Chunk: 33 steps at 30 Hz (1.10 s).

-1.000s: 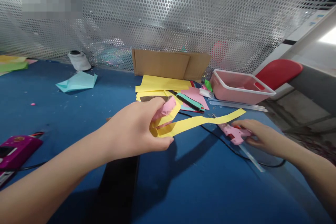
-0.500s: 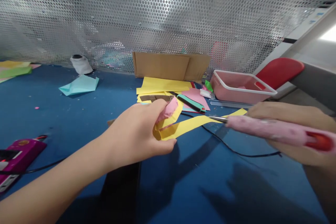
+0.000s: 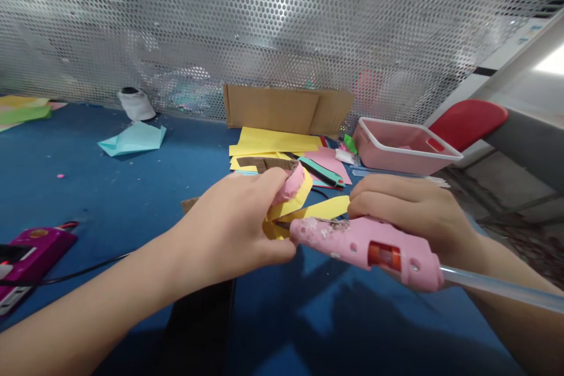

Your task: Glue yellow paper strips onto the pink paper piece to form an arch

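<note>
My left hand (image 3: 240, 217) is closed around a small piece of pink paper (image 3: 291, 185) with a yellow paper strip (image 3: 326, 208) wrapped along its edge. Most of that piece is hidden by my fingers. In my right hand (image 3: 405, 208) is a pink hot glue gun (image 3: 365, 247), a clear glue stick (image 3: 497, 288) poking out of its rear. Its metal nozzle points left into the fold of the yellow strip, close to my left thumb. The strip's free end reaches my right fingertips; whether they pinch it I cannot tell.
Behind my hands lie yellow paper sheets (image 3: 275, 141) and a green utility knife (image 3: 321, 173), before a cardboard piece (image 3: 282, 108). A pink basket (image 3: 400, 153) stands at right. A purple power strip (image 3: 37, 258) with a black cord is at left, light-blue folded paper (image 3: 134, 138) farther back.
My right hand has moved left with the glue gun, whose nozzle has gone from the strip's outer part into the fold by my left hand. My left hand has hardly moved.
</note>
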Motion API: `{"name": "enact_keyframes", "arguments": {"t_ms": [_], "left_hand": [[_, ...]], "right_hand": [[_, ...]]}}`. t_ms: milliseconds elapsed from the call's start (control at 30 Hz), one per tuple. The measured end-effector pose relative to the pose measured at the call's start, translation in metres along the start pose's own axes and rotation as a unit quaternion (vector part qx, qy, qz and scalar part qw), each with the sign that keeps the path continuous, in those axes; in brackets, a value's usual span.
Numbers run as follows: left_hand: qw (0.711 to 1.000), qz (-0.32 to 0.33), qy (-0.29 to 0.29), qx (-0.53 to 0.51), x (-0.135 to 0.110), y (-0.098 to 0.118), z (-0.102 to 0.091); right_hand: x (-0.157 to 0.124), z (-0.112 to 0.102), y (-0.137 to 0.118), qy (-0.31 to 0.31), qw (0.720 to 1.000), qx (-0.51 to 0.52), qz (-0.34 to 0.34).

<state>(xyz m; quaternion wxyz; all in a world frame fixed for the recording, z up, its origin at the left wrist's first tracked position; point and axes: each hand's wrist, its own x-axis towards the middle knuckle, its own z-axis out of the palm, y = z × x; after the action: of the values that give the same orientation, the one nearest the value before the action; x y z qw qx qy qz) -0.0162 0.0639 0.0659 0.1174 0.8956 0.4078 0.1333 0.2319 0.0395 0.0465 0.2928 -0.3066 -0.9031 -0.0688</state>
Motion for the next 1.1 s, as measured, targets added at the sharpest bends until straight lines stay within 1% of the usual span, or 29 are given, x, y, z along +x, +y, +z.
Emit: {"name": "enact_keyframes", "arguments": {"t_ms": [133, 300, 500, 667, 967, 1100], "left_hand": [[1.0, -0.009, -0.016, -0.001, 0.0, 0.002, -0.002], [1.0, -0.003, -0.002, -0.009, -0.001, 0.0, -0.001], [1.0, 0.001, 0.007, -0.005, 0.0, 0.001, -0.001], [1.0, 0.0, 0.018, 0.004, -0.001, 0.002, 0.0], [1.0, -0.013, 0.008, -0.002, -0.002, 0.004, -0.001], [1.0, -0.006, 0.028, -0.005, -0.002, 0.003, 0.0]], "right_hand": [[0.003, 0.001, -0.005, 0.016, 0.999, -0.022, -0.019], [0.003, 0.001, -0.008, 0.038, 0.996, -0.071, -0.027], [0.0, -0.003, -0.007, 0.036, 0.995, -0.086, -0.03], [-0.005, -0.005, -0.005, 0.043, 0.996, -0.077, -0.011], [-0.012, -0.006, -0.002, 0.045, 0.995, -0.089, -0.012], [-0.012, -0.007, 0.0, 0.053, 0.994, -0.096, -0.025]]}}
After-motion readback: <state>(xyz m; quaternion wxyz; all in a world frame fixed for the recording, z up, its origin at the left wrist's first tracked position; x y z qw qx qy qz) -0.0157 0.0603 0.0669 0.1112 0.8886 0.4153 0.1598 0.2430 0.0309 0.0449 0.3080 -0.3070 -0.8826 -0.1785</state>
